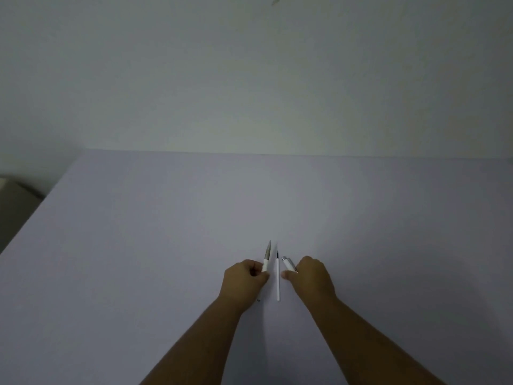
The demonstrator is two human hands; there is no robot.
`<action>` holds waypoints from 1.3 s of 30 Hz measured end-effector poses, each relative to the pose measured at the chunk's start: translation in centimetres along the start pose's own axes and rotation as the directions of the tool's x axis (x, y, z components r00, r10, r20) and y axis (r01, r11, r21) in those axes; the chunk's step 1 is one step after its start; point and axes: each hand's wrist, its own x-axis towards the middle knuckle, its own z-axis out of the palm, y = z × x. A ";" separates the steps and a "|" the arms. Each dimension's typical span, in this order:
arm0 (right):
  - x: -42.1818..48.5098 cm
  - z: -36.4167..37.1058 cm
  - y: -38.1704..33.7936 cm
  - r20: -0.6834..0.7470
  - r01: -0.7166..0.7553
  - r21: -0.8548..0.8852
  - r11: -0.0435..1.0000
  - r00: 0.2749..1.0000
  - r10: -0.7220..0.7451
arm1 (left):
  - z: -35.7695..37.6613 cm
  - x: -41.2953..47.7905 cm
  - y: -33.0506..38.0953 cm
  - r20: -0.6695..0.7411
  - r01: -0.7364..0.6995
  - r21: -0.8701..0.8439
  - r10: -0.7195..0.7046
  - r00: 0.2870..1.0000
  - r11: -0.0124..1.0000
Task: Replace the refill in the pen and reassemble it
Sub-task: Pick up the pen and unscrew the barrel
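— Count of parts?

— Three pen pieces. One: the front barrel (267,255), grey tapered tip pointing away from me, white collar at its base, in my left hand (244,279). Two: the rear barrel (288,263), white with a silver button end and clip, in my right hand (312,276). Three: one refill (278,276), thin and white with a dark tip at its far end, lying flat on the table (138,259) between the two hands, running straight away from me.

— State of each grip?

— Left: fingers curled, pinching the white end of the front barrel so the tip stands up and leans slightly right. Right: fingers folded over the rear barrel, thumb underneath; only the button end and a bit of clip stick out toward the refill. Neither hand touches the refill as far as I can tell.

— Anything else down there?

— One small dark speck (258,300) on the table near my left wrist; too small to identify.

— Surface, room?

— One table, plain pale lavender-grey, matte. Its far edge meets a bare off-white wall (249,79) with one faint mark high up. Dim light. At far left, past the table edge, a dark floor area and a pale blurry object (8,184).
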 end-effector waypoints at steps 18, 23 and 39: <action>-0.6 -4.3 -3.4 0.071 0.063 0.670 0.740 0.986 -0.149 | -0.7 -0.6 3.8 0.091 -0.213 0.148 0.202 0.975 0.966; -0.6 -6.0 -2.9 0.218 -0.042 0.810 0.584 0.947 -0.235 | -1.5 -0.9 4.9 0.105 -0.209 0.114 0.197 0.975 0.971; -0.5 -7.3 -3.1 0.213 -0.062 0.822 0.566 0.955 -0.206 | -1.5 -1.8 6.4 0.050 -0.264 0.174 0.259 0.964 0.949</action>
